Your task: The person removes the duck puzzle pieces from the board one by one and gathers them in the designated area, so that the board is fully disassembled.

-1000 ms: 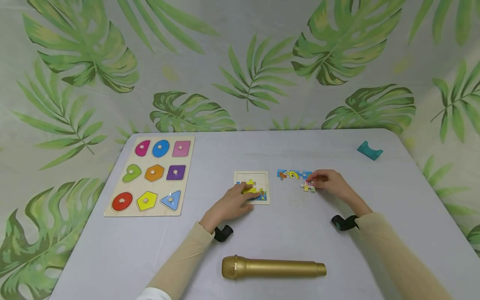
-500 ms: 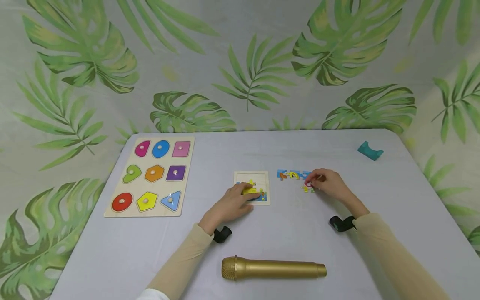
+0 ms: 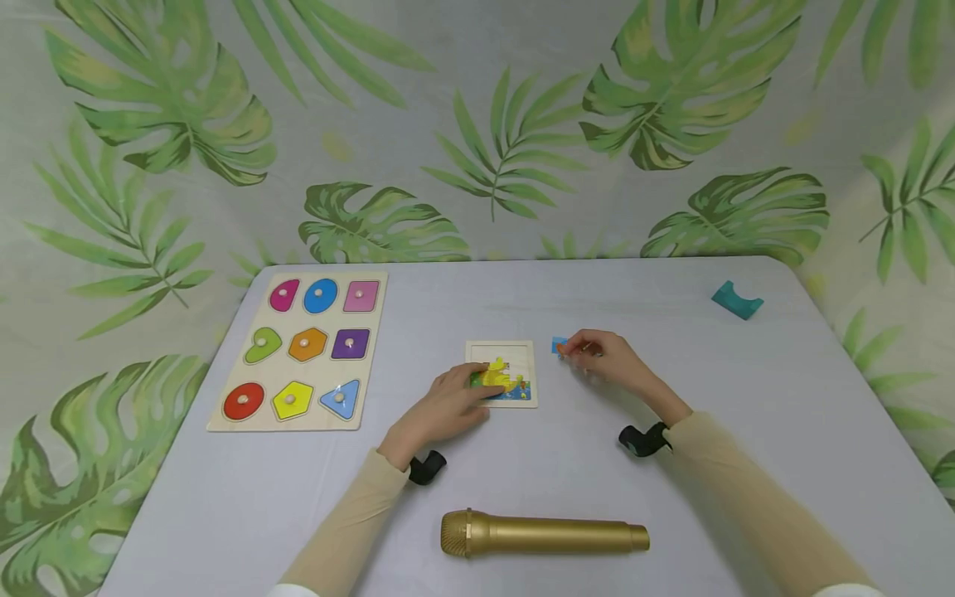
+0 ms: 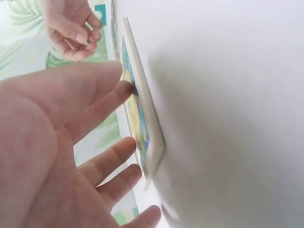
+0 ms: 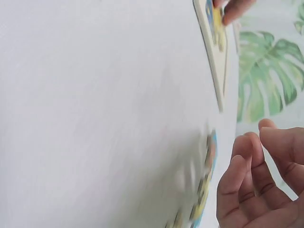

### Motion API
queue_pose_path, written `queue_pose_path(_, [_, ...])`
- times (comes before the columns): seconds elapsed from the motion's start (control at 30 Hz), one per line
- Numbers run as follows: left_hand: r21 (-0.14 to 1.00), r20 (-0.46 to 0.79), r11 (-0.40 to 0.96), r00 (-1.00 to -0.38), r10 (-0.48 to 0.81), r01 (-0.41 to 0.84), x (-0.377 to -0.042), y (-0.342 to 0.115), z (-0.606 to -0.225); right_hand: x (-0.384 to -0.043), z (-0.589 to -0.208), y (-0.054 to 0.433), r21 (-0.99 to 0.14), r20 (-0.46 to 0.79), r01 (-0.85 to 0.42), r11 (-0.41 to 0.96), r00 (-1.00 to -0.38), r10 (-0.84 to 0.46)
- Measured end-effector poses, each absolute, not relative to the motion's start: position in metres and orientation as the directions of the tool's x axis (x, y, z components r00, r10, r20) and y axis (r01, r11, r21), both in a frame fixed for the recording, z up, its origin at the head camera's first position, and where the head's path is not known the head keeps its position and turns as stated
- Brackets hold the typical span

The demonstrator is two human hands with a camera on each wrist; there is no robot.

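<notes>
My left hand (image 3: pixel 443 404) rests with extended fingers on a small wooden puzzle tray (image 3: pixel 527 356). In the tray's lower part lie yellow and blue jigsaw pieces (image 3: pixel 515 387); its upper part shows bare wood. The left wrist view shows the fingertips at the face of the tray (image 4: pixel 151 111). My right hand (image 3: pixel 612 358) hovers over a row of loose pieces just right of the tray. One blue and orange piece (image 3: pixel 558 345) shows beside its fingertips; the hand covers the others. In the right wrist view its fingers are loosely bent, with nothing seen between them, near the loose pieces (image 5: pixel 205 185).
A wooden shape board (image 3: pixel 298 365) with knobbed coloured shapes lies at the left. A gold microphone (image 3: pixel 548 534) lies across the front of the table. At the back right is a teal curved block (image 3: pixel 736 300). A leaf-patterned cloth (image 3: pixel 492 166) hangs behind.
My right hand has left the pink piece and moved left over the row of loose pieces. My left hand has slid slightly left and down, uncovering more of the yellow pieces.
</notes>
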State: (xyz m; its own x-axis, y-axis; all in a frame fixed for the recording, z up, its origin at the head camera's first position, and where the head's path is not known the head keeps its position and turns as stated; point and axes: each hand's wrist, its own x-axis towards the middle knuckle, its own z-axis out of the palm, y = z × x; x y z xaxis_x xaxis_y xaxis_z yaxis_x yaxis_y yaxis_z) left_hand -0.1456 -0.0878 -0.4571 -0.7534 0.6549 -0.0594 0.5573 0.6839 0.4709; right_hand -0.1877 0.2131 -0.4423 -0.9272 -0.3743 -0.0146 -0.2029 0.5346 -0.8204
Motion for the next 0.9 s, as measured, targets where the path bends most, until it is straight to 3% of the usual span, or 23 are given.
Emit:
queue_pose_path(0.43, [0.461,-0.039,0.669,-0.74,0.671,0.582,-0.149,-0.093,-0.459,-0.2,-0.446,0.139,-0.811,-0.048,-0.246,0.531,-0.877,-0.478])
queue_pose_path(0.63, [0.453,-0.031,0.662,-0.732,0.681,0.597,-0.149,-0.092,-0.458,-0.201,-0.45,0.124,-0.791,-0.095,-0.231,0.567,-0.869,-0.486])
queue_pose_path(0.9, [0.443,-0.051,0.676,-0.737,0.674,0.588,-0.15,-0.091,-0.46,-0.2,-0.452,0.119,-0.801,-0.061,-0.245,0.546,-0.874,-0.482])
